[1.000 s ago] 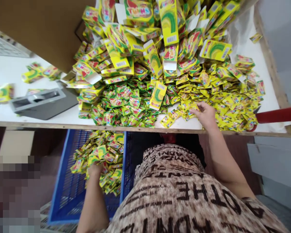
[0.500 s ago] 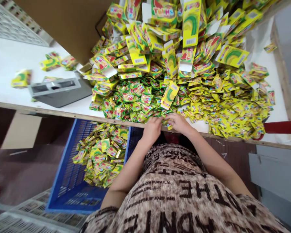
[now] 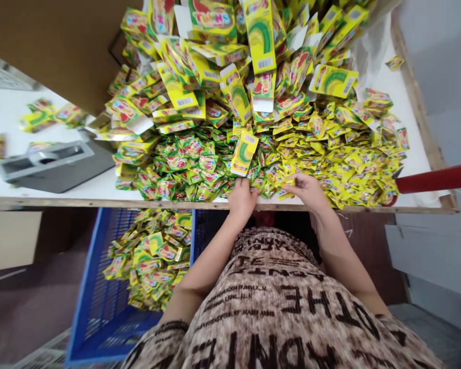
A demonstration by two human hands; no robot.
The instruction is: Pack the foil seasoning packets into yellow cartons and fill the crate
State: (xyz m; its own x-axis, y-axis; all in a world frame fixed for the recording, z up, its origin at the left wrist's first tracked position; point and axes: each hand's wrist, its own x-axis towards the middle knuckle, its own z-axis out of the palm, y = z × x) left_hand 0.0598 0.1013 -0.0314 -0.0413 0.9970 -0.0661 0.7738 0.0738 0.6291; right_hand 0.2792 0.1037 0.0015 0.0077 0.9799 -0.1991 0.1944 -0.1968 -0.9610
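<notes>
My left hand point(image 3: 242, 201) is at the table's front edge, its fingers among the green-and-red candy sachets point(image 3: 200, 156). Its thumb stands apart from the fingers, and the fingertips are partly hidden. Just beyond them a yellow box point(image 3: 245, 152) with a green curved print lies tilted on the sachets. To the right, my right hand point(image 3: 310, 192) reaches into the edge of the yellow candy sachets point(image 3: 353, 161). Thumb and forefinger of that hand pinch a small yellow sachet point(image 3: 287, 182).
Behind the sachets rises a heap of yellow boxes point(image 3: 176, 92). A grey tape dispenser point(image 3: 61, 164) and a cardboard box point(image 3: 57, 46) stand left. Below the table edge is a blue crate point(image 3: 88, 287) of filled boxes. A red bar point(image 3: 438, 177) juts in at right.
My hands were close together at the table edge and have moved apart. The right one went right to the yellow sachets, the left one up beside the green ones. The view has shifted.
</notes>
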